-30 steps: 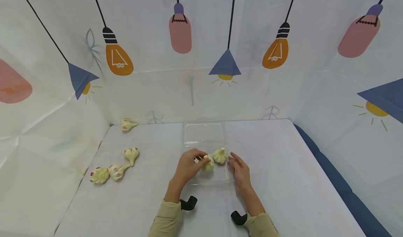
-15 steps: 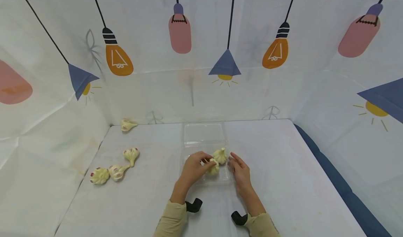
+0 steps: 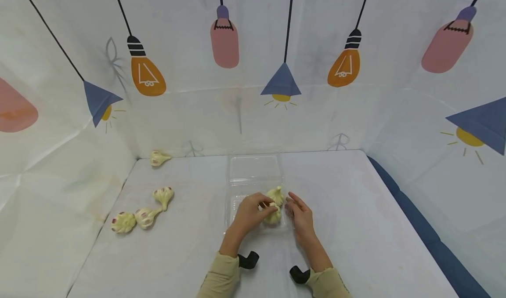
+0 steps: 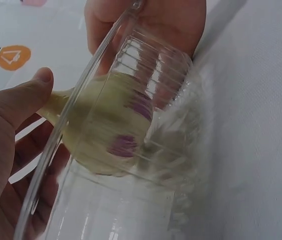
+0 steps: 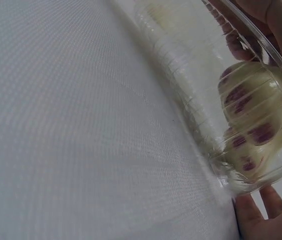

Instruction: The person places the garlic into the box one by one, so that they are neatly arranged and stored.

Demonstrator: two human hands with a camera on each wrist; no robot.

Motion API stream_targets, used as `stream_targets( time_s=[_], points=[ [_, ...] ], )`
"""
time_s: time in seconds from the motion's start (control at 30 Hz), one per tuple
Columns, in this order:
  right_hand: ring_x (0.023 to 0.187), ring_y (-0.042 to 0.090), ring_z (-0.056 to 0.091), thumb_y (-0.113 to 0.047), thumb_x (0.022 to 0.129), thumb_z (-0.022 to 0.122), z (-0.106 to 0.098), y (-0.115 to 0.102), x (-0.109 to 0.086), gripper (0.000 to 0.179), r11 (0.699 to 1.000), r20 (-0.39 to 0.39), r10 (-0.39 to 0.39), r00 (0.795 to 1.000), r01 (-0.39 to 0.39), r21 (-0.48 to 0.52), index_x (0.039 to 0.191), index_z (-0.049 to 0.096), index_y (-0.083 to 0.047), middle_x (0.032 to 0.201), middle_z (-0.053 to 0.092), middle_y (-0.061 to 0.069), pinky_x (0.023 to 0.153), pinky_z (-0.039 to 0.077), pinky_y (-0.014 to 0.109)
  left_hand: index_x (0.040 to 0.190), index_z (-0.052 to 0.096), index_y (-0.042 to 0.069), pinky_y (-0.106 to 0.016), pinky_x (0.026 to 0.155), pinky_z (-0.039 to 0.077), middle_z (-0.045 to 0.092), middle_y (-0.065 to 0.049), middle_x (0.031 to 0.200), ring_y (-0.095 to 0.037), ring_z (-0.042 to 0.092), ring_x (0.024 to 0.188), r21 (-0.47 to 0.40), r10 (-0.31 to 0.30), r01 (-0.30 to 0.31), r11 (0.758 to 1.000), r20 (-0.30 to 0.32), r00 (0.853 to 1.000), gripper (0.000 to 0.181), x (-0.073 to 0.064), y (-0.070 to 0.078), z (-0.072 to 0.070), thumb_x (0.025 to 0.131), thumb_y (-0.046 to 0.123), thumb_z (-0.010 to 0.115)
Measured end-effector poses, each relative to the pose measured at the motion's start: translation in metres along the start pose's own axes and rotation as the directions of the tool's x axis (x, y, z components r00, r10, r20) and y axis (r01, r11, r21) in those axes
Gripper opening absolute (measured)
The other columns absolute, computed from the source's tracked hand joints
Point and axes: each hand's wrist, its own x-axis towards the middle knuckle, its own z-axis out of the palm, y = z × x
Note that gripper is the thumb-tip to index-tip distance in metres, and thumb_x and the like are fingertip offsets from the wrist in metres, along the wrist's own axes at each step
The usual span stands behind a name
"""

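My left hand (image 3: 250, 213) pinches the stem of a garlic bulb (image 3: 273, 216) inside the near half of a clear plastic clamshell box (image 3: 254, 168). In the left wrist view, thumb and fingers meet at that bulb's stem, and its purple-marked body (image 4: 106, 125) shows through the box wall. Just behind it in the box sits a second garlic bulb (image 3: 277, 194), partly covered by the held one. My right hand (image 3: 302, 219) rests at the box's right side with relaxed fingers. The right wrist view shows its fingers (image 5: 273, 202) at the wall, beside both bulbs.
Several more garlic bulbs lie on the white table at the left: one bulb (image 3: 124, 222) near the edge, another (image 3: 146, 217) beside it, one (image 3: 163, 196) behind, one (image 3: 159, 158) at the back corner. The box lid lies open toward the patterned back curtain (image 3: 189, 113).
My left hand has moved right with the garlic bulb, bringing it up to the front of the second bulb. The right hand has stayed at the box's right side.
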Motion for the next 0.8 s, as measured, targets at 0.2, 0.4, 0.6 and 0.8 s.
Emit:
stream_targets(
  time_s=[0.2, 0.4, 0.6, 0.8],
  points=[
    [0.115, 0.025, 0.056, -0.011, 0.097, 0.057, 0.000, 0.001, 0.001, 0.040, 1.000, -0.024, 0.002, 1.000, -0.002, -0.003, 0.137, 0.056, -0.007, 0.134, 0.056, 0.017, 0.087, 0.048, 0.028, 0.093, 0.075, 0.012, -0.022, 0.066, 0.051, 0.068, 0.005, 0.083, -0.008, 0.063, 0.075, -0.013, -0.005, 0.005, 1.000, 0.010, 1.000, 0.021, 0.002, 0.001, 0.005, 0.082, 0.030, 0.080],
    [0.113, 0.022, 0.057, -0.011, 0.096, 0.059, -0.001, 0.002, 0.002, 0.042, 1.000, -0.033, -0.003, 0.999, 0.003, -0.008, 0.137, 0.055, -0.007, 0.134, 0.056, 0.017, 0.088, 0.048, 0.028, 0.094, 0.075, 0.012, -0.018, 0.066, 0.049, 0.067, 0.005, 0.084, -0.008, 0.063, 0.075, -0.012, -0.027, 0.028, 1.000, 0.035, 0.999, 0.022, 0.002, 0.004, 0.010, 0.082, 0.031, 0.079],
    [0.115, 0.023, 0.055, -0.012, 0.096, 0.059, -0.002, 0.004, 0.002, 0.042, 1.000, -0.026, -0.010, 1.000, 0.010, -0.015, 0.137, 0.055, -0.007, 0.135, 0.056, 0.016, 0.088, 0.047, 0.028, 0.094, 0.075, 0.012, -0.017, 0.066, 0.049, 0.067, 0.006, 0.084, -0.007, 0.062, 0.075, -0.009, -0.030, 0.030, 1.000, 0.053, 0.998, 0.022, 0.002, 0.008, 0.011, 0.083, 0.030, 0.079],
    [0.115, 0.025, 0.055, -0.014, 0.097, 0.058, -0.002, 0.004, 0.002, 0.041, 1.000, -0.015, -0.017, 1.000, 0.017, -0.017, 0.138, 0.055, -0.008, 0.136, 0.055, 0.016, 0.089, 0.047, 0.030, 0.096, 0.075, 0.012, -0.017, 0.066, 0.049, 0.067, 0.007, 0.085, -0.007, 0.063, 0.075, -0.007, -0.019, 0.019, 1.000, 0.061, 0.998, 0.024, 0.004, 0.007, 0.014, 0.083, 0.031, 0.078]
  ],
)
